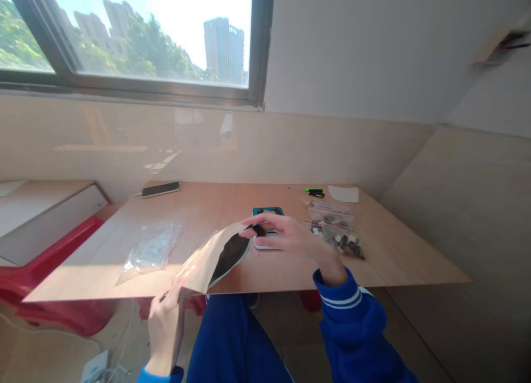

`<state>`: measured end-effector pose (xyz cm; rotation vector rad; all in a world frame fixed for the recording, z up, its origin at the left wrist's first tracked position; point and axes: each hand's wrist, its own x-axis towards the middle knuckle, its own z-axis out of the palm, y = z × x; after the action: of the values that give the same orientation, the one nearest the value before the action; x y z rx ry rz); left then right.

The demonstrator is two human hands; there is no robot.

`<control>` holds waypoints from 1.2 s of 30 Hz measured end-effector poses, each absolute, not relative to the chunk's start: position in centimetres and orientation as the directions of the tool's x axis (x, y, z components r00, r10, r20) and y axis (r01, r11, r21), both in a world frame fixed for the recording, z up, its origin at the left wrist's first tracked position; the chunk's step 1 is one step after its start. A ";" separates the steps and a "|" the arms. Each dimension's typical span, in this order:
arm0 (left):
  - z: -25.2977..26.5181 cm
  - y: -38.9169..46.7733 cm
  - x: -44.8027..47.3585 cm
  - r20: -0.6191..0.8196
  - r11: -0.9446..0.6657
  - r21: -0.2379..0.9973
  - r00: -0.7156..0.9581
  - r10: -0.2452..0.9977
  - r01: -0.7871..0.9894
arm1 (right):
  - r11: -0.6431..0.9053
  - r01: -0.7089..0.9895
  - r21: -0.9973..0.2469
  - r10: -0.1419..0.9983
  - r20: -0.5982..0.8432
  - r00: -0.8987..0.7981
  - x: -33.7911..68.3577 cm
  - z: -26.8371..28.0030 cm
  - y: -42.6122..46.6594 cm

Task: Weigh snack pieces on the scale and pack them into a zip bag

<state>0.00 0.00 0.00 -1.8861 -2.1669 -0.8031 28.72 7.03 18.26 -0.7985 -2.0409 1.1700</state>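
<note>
Head view: my left hand (166, 322) pinches the lower corner of a tan pouch (213, 256) just off the near edge of the tabletop (232, 198), fingers closed on the flap, wrist low over my lap. The pouch gapes toward the right, its dark inside showing. My right hand (286, 236) reaches in from the right with the forearm across the tabletop edge, palm down, fingertips closed on a small dark piece (259, 230) at the pouch mouth. I judge that my one-corner hold could let the pouch sag or twist, so that the piece misses the opening and drops to the floor. A blue object (267, 211) lies just behind my right hand, and a clear bag of small parts (340, 240) sits close to my wrist; a careless sweep of the sleeve could knock it.
</note>
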 end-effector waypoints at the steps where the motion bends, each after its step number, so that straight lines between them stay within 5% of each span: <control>1: 0.1 0.0 0.0 0.413 0.085 0.316 -0.217 0.884 0.945 | 0.351 0.113 -0.929 0.831 0.254 -0.495 29.9 17.2 7.6; 4: 0.5 0.1 0.2 0.305 0.140 0.382 -0.268 0.914 0.913 | 0.320 0.110 -0.941 0.947 0.321 -0.007 33.1 11.7 10.6; 7: 0.7 0.3 0.2 0.284 0.135 0.417 -0.270 0.920 0.899 | 0.237 0.494 -0.837 0.908 0.371 0.193 35.4 6.0 13.7; 18: 0.0 0.9 -0.8 0.392 0.050 0.358 -0.199 0.898 0.932 | 0.246 0.672 -0.698 0.858 0.480 0.184 36.1 2.7 14.8; 21: -0.5 0.9 -1.0 0.390 0.063 0.380 -0.221 0.894 0.923 | 0.245 0.627 -0.739 0.833 0.492 0.254 37.2 2.4 10.8; 26: -0.5 1.9 -0.8 0.328 0.143 0.406 -0.290 0.899 0.903 | 0.109 0.442 -0.890 0.909 0.269 0.318 37.4 -0.1 0.8; 31: 4.6 7.5 -1.1 0.227 0.110 0.559 -0.280 0.933 0.822 | 0.086 0.446 -0.891 0.972 0.174 0.160 38.5 -1.5 -4.8; 36: 11.0 13.6 -0.5 0.411 0.131 0.541 -0.397 0.820 0.831 | 0.061 0.531 -0.845 0.933 0.237 0.269 42.0 -0.4 -5.6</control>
<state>-0.50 13.63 11.04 -1.7166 -2.3519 -1.1404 41.96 -5.56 -0.37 -1.5977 -1.3865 0.5367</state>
